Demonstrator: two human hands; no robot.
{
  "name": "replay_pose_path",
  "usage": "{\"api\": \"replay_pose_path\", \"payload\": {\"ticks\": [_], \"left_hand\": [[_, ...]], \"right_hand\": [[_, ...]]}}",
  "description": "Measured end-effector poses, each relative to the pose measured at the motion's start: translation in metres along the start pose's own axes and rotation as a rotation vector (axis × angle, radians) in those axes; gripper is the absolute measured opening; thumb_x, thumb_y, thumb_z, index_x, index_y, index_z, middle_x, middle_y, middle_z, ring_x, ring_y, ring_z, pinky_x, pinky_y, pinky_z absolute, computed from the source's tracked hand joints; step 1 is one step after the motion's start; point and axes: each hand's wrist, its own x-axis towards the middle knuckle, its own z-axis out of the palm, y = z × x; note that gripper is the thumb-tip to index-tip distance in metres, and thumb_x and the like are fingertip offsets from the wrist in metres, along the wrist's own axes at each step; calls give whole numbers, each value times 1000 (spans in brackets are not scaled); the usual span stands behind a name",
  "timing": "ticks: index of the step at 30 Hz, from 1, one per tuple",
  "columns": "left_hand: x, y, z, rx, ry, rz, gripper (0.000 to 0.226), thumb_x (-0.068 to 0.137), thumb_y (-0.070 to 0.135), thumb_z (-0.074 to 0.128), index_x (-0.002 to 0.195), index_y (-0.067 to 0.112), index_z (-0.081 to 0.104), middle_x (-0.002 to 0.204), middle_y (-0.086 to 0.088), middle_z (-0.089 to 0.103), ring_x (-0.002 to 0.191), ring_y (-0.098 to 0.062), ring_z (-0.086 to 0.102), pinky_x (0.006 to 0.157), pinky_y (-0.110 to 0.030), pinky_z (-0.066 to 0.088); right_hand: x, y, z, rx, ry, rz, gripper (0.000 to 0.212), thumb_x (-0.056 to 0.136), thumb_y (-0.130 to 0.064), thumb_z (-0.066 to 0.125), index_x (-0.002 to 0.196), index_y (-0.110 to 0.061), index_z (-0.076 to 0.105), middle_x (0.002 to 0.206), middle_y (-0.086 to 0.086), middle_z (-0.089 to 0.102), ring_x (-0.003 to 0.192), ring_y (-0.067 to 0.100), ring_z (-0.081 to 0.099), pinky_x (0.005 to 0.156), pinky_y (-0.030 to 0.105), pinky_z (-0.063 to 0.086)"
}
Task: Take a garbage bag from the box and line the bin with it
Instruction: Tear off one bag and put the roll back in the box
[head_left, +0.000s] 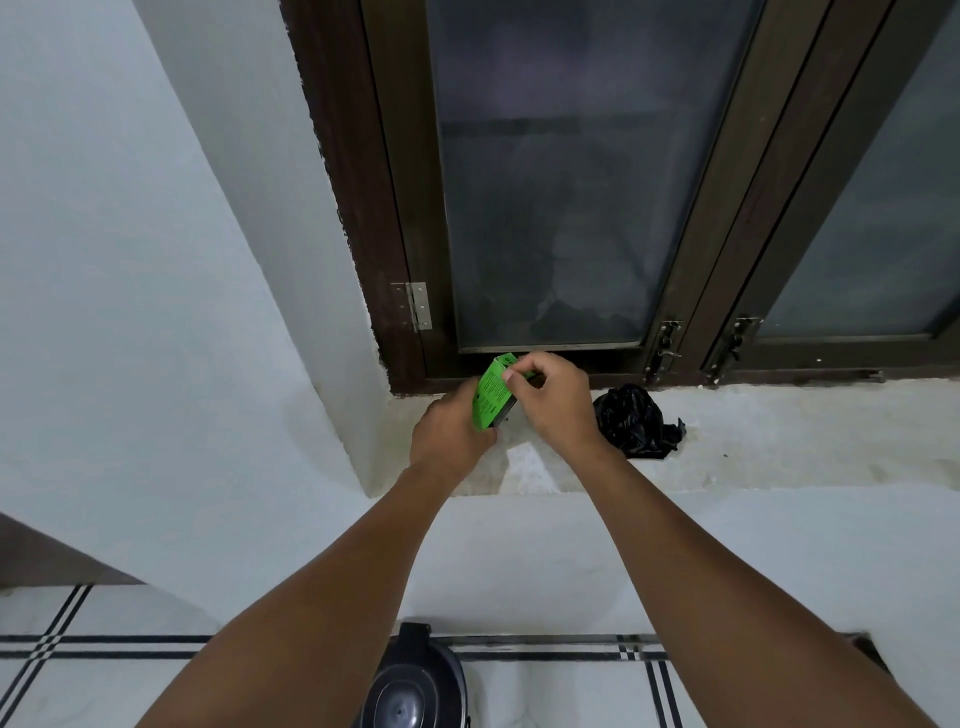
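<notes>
Now left hand (451, 430) grips box (493, 393), right hand (556, 400) pinching flap

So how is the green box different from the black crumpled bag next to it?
The bright green cardboard box is stiff and flat-sided; the crumpled black plastic bag is soft and bunched up. The box is held up, tilted, by the left hand while the right hand pinches its top; the bag lies untouched on the white window ledge. Both are by the window.

The green box (493, 396) carried dark print on its face, but the lettering was too small and blurred to read. No other text, brand or number was legible.
</notes>
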Motion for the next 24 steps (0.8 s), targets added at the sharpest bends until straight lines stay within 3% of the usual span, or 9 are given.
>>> {"api": "replay_pose_path", "payload": {"ticks": [3, 5, 8, 13, 16, 18, 21, 24], "left_hand": [[5, -1, -4, 47, -30, -4, 61, 88, 29, 79, 142, 28, 50, 123, 0, 70, 112, -26, 66, 84, -34, 53], [8, -4, -8, 117, -42, 8, 63, 87, 24, 76, 144, 30, 50, 126, -2, 69, 115, -29, 64, 83, -36, 53], [13, -7, -17, 301, -65, -14, 70, 89, 16, 67, 152, 37, 45, 143, -2, 59, 129, -32, 52, 98, -48, 48], [22, 3, -23, 557, -108, -107, 76, 93, 18, 67, 160, 32, 33, 164, -5, 37, 146, -33, 36, 111, -55, 36], [24, 11, -14, 506, -122, -72, 53, 93, 18, 69, 143, 30, 56, 139, -6, 62, 128, -31, 55, 96, -43, 49], [23, 14, -6, 485, -105, -59, 43, 93, 20, 70, 135, 29, 61, 127, -4, 68, 120, -30, 59, 88, -40, 54], [22, 16, 2, 518, -60, -67, 43, 92, 25, 73, 133, 28, 61, 129, -4, 67, 124, -31, 56, 91, -42, 56], [20, 18, 7, 527, -21, -82, 45, 90, 29, 72, 134, 25, 61, 136, -7, 61, 128, -34, 52, 100, -46, 50]], "right_hand": [[-4, 1, 4, -145, -9, -82, 14, 91, -23, 74, 87, -9, 74, 102, 0, 70, 103, 13, 58, 87, 27, 48], [-5, 4, 8, -196, -31, -77, 15, 92, -24, 73, 86, -10, 73, 99, 1, 69, 100, 15, 58, 84, 29, 49], [-7, 12, 13, -217, -102, 19, 13, 93, -23, 69, 85, -13, 73, 89, 3, 72, 88, 21, 65, 77, 35, 53], [-21, 26, 18, -364, -180, 27, 27, 93, -9, 63, 116, -15, 75, 120, 8, 70, 118, 28, 53, 101, 37, 46], [-21, 32, 5, -485, -35, 6, 24, 91, -12, 65, 111, -19, 75, 114, 5, 69, 111, 28, 53, 94, 40, 47], [-21, 38, -11, -580, 87, 11, 22, 91, -16, 66, 112, -20, 73, 113, 4, 67, 110, 27, 52, 92, 38, 42], [-23, 45, -31, -746, 178, 53, 36, 89, -30, 70, 123, -22, 65, 122, 4, 59, 115, 27, 48, 95, 42, 39], [-22, 52, -39, -866, 65, 300, 62, 85, -41, 74, 137, -21, 50, 135, 12, 52, 124, 33, 47, 97, 48, 42]]}}
